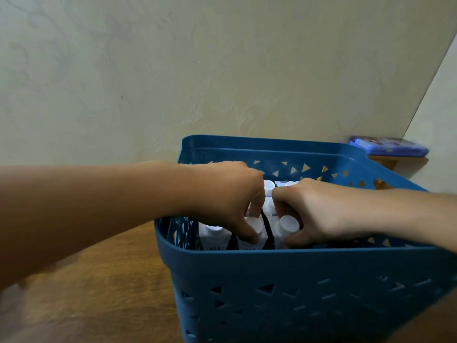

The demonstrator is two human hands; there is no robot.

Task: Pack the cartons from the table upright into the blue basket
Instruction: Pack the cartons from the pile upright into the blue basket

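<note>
The blue basket (296,263) is sitting on the wooden table (103,280) right in front of you, and the cartons (212,235) are standing upright inside it, white caps up. Your left hand (230,199) is pinching the middle carton (252,231) by its top, your right hand (314,211) is curling round the neighbouring carton (286,227), likely squaring the row (print too dark to read). A blue tin (388,146) is lying beyond.
</note>
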